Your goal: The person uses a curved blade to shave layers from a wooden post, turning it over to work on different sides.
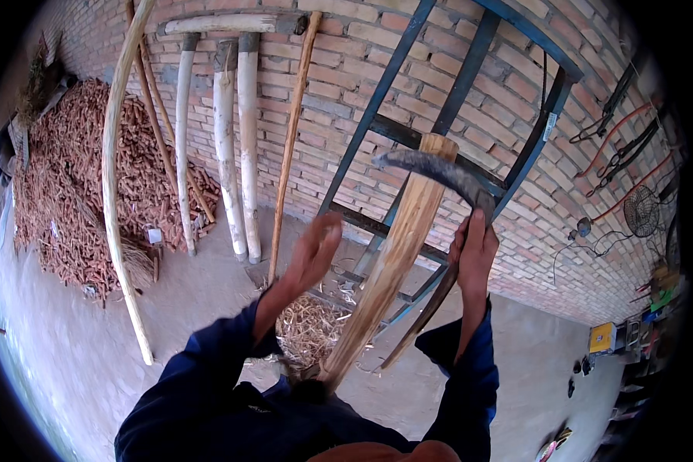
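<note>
My right hand (pixel 477 254) grips a sickle (pixel 439 170) close to where its dark curved blade meets the wooden handle. The handle slants down below the hand, beside a peeled log (pixel 394 249). In this view the blade crosses the log near its upper end; whether it touches the wood I cannot tell. The log leans against a blue metal frame (pixel 375 126), and its lower end comes down by my body. My left hand (pixel 317 249) is raised left of the log, slightly blurred and holding nothing, its fingers loosely bent.
Wood shavings (pixel 309 330) lie on the floor around the log's foot. Several pale poles (pixel 248 144) lean on the brick wall (pixel 346 75); a long bent pole (pixel 111 173) stands nearer. Corn cobs (pixel 72 190) are heaped left. Tools and wires (pixel 618 156) hang right.
</note>
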